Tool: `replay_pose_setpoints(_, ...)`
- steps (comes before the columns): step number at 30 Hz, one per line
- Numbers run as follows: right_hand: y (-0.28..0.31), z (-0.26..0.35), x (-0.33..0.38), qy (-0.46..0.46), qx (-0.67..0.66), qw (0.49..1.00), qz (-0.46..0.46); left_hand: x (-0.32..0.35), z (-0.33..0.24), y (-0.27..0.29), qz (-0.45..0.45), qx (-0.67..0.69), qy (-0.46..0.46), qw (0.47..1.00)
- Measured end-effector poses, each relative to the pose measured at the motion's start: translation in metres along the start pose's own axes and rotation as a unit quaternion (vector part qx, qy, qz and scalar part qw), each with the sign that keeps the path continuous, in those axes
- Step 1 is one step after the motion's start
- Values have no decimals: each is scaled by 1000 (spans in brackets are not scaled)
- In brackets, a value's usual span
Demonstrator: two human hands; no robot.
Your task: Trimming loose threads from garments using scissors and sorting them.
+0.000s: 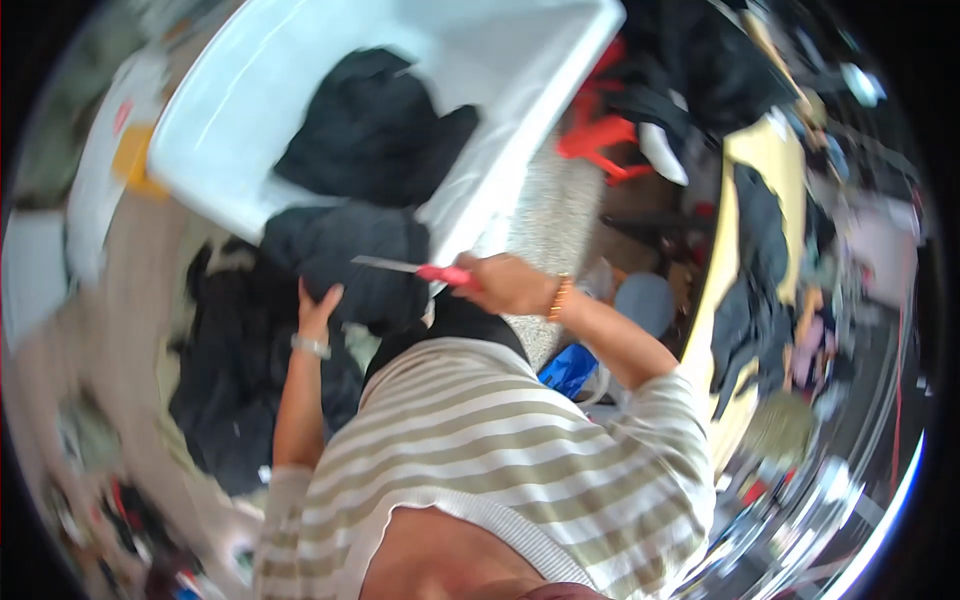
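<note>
A dark garment [345, 245] hangs over the near edge of the white tub and down in front of me. My left hand [317, 310] grips its left side, thumb on top and the other fingers partly hidden by the cloth. My right hand [510, 284] is closed around a red-handled tool [448, 274] with a thin, pointed metal blade. The blade points left over the cloth; blur hides whether it touches and whether the tool has one blade or two. More black clothing [375, 125] lies inside the white tub [210, 180].
A heap of black garments [250, 380] lies at my left. Beyond the tub's right side is a red plastic stool [610, 145] with dark cloth near it. A pale yellow board [725, 260] carrying dark clothes runs along the right. A blue object [568, 370] sits beside my right hip.
</note>
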State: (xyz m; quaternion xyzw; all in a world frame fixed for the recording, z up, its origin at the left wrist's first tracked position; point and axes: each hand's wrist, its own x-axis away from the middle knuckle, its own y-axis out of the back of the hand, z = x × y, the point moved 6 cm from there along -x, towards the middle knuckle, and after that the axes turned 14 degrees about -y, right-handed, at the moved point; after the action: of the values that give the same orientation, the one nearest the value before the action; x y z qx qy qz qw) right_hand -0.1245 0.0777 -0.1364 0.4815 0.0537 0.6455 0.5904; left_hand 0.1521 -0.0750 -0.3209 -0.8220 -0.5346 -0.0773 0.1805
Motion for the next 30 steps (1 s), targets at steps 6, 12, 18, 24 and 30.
replay_pose_setpoints(6,-15,-31,7,-88,18,985,-149,40,12,-28,-2,-52,13,999)
replay_pose_setpoints(12,3,-35,31,-116,-275,944,138,79,-94,-124,59,-41,72,995)
replay_pose_setpoints(18,79,-73,76,52,-322,938,-117,83,-138,-290,153,40,45,986)
replay_pose_setpoints(24,180,-180,188,40,-410,802,-434,104,-137,-453,485,-47,-119,865)
replay_pose_setpoints(30,309,-330,372,-244,85,763,-592,127,-101,-512,619,-131,-68,772)
